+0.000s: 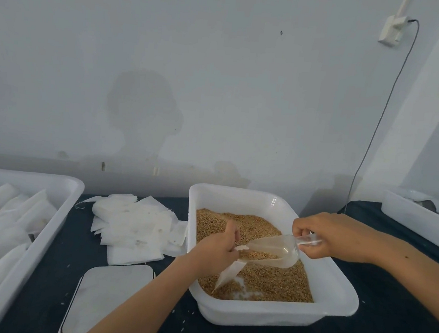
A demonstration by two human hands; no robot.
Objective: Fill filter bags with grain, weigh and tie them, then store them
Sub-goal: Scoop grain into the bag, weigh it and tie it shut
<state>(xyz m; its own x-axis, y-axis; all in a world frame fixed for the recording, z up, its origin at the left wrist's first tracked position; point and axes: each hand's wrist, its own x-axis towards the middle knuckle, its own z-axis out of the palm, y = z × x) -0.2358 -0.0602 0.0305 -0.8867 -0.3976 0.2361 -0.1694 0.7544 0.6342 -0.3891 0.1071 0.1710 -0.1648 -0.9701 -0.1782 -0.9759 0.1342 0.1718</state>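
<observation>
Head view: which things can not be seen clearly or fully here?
- Filter bag: its mouth is hidden by the left hand, so the fill level is unclear.
- Scale: cut off by the bottom edge and left forearm; no display shows.
- Left tray of bags: cut off by the left edge.
- Right tray: cut off by the right edge; contents unclear.
- Scoop handle: mostly covered by the right hand.

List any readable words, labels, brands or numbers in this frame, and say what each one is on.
None can be read.
White tub of grain: no label or marking shows.
Clear scoop in the right hand: no print.
Filter bag in the left hand: blank.
Flat grey plate, possibly the scale: no display or digits in view.
Wall socket: no legible marking.
</observation>
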